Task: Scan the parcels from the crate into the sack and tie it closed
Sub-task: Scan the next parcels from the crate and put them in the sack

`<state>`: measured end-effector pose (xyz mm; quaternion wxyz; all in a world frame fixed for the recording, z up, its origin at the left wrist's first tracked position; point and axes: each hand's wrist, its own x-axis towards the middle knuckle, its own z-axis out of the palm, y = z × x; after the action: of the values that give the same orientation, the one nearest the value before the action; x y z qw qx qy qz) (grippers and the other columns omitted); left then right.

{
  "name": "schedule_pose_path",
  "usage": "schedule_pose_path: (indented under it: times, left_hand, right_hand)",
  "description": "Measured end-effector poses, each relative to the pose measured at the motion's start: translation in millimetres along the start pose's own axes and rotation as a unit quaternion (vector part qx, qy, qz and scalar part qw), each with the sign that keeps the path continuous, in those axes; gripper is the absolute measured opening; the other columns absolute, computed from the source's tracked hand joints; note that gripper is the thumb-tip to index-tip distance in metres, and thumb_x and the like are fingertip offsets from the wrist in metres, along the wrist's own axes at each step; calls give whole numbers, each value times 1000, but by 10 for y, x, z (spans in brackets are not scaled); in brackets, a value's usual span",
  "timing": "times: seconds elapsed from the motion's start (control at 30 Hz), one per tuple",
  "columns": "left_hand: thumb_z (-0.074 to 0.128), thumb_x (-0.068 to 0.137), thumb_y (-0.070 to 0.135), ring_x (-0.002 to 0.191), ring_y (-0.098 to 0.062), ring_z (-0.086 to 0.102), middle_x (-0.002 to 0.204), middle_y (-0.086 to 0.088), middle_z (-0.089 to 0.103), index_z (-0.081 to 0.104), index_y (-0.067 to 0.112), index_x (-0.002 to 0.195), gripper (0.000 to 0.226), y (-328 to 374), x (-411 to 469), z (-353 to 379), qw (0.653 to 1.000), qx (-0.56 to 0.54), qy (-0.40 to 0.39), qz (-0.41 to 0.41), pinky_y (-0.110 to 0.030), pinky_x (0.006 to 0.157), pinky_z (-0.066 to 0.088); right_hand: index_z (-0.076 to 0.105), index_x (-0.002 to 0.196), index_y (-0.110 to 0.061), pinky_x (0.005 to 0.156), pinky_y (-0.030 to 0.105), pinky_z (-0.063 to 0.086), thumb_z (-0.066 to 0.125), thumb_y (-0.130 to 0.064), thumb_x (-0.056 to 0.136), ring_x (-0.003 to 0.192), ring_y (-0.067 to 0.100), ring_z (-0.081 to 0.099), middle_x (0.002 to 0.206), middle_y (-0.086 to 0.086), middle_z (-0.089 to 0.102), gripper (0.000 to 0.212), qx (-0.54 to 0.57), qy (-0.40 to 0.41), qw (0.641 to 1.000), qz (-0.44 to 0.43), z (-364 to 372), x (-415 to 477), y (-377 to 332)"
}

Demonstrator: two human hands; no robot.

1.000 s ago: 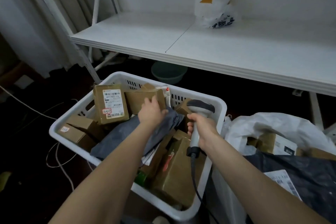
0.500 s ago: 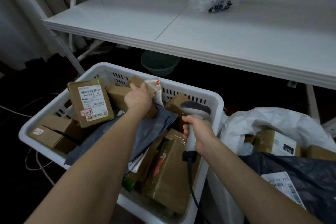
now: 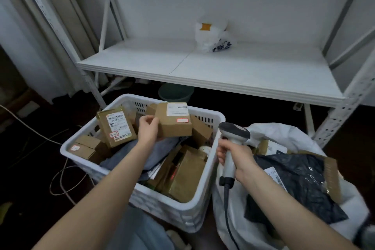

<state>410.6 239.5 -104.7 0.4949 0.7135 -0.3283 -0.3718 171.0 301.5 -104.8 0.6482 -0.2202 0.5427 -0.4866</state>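
Observation:
A white slatted crate (image 3: 184, 212) sits on the floor in front of me, filled with several cardboard parcels and a grey mailer bag (image 3: 162, 148). My left hand (image 3: 148, 128) grips a small brown box (image 3: 174, 126) by its left side, lifted above the crate with its white label facing up. My right hand (image 3: 233, 152) holds a grey handheld barcode scanner (image 3: 233, 134) by its handle, head turned toward the box, cable hanging down. To the right lies the open white sack (image 3: 284, 134) with a black mailer (image 3: 300, 180) and boxes inside.
A white metal shelf (image 3: 203, 71) spans behind the crate with a white plastic bag (image 3: 213, 38) on it. A green basin (image 3: 174, 92) stands under the shelf. Loose cables (image 3: 58, 176) lie on the dark floor at the left. A curtain hangs at far left.
My left hand has pulled the small brown box out of the crate and raised it, label up. The scanner in my right hand stays beside the crate.

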Motion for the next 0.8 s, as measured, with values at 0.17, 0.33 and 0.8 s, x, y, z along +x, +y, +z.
schedule_pose_path:
  times: [0.17,0.33,0.8]
  left_hand:
    - [50,98,17,108,-27,55,120,-9,56,49,17,130,32,-57,-785,256,975,-150,-151,-70,-38,67,56]
    - [44,92,-1,89,-20,62,105,-6,65,54,21,124,40,-174,-1415,576,946,-144,-280,-79,-36,73,57]
    - [59,94,11,60,-5,64,63,7,66,55,-2,126,35,-385,-1879,1008,934,21,-349,-76,-21,63,54]
  right_hand:
    - [64,93,-8,66,28,58,75,-14,83,76,20,68,88,8,68,17,47,13,998,-28,-414,-379,-39]
    - [65,100,-7,73,38,59,75,-11,81,92,31,70,100,17,72,22,65,39,997,-32,-787,-662,-16]
    - [64,90,-16,73,31,56,72,-6,83,76,13,65,81,-2,68,14,13,137,984,-110,-1591,-1119,133]
